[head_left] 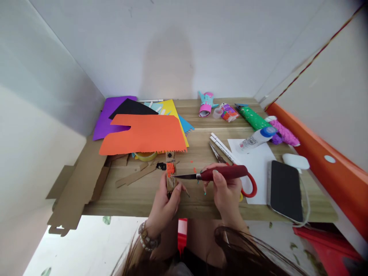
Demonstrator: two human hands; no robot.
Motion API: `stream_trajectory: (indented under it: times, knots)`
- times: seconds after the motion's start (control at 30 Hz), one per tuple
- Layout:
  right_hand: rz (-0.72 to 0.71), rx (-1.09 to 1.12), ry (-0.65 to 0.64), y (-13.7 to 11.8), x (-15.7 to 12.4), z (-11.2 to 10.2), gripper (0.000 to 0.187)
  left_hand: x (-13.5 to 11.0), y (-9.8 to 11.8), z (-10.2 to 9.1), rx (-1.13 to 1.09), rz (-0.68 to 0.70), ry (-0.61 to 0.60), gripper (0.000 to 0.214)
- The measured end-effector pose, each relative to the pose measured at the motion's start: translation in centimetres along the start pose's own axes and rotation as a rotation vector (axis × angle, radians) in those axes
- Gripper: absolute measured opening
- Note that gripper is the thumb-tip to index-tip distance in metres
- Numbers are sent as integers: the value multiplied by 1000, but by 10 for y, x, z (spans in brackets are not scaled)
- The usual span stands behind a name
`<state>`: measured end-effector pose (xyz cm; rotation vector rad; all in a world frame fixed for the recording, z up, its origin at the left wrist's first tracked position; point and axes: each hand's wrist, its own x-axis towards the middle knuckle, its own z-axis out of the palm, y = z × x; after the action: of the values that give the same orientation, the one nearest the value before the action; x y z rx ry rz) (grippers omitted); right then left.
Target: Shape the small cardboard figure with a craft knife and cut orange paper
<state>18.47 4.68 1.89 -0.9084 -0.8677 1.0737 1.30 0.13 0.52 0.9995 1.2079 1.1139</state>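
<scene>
Head camera view: a narrow brown piece (171,184), which looks like cardboard, stands out at the near side of the table (201,209), just below the centre of the picture. Taking that piece as the middle of a clock face, with 12 at the wall, the left hand (167,199) comes up from 6 and pinches its lower end between thumb and fingers. The right hand (227,190), at about 4, is wrapped around the dark red handle of a knife (224,173); the blade points to 9, its tip at the lower edge of an orange patch (170,168) on the piece. Whether the tip touches is too small to tell.

The covering seems only partly done: orange sits on the middle stretch, while the lower part shows brown and looks left to do. Loose orange scraps (194,170) lie near 3, and an orange sheet (149,132) with a notched near edge spreads toward 11. At about 1, a pink and blue roll (205,107) looks fully covered by comparison.

The piece itself is slim and long, with a dark round spot near its 12 o'clock end; the orange patch looks rough and crumbly.
</scene>
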Motion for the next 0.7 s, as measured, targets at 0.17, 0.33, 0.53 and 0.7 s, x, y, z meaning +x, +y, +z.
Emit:
stream_trajectory:
  times: [0.17, 0.33, 0.53, 0.7]
  knots:
    - [-6, -31, 21, -4, 1, 4, 22, -1, 3, -1, 5, -12, -17, 39]
    - [-30, -45, 25, -1, 1, 2, 18, -2, 5, 0, -19, -18, -12, 41]
    - [-132, -96, -52, -2, -3, 1, 10, -1, 2, -1, -5, -11, -9, 47]
    - [-159, -163, -57, -8, -3, 4, 9, -1, -1, -1, 19, -6, 3, 46]
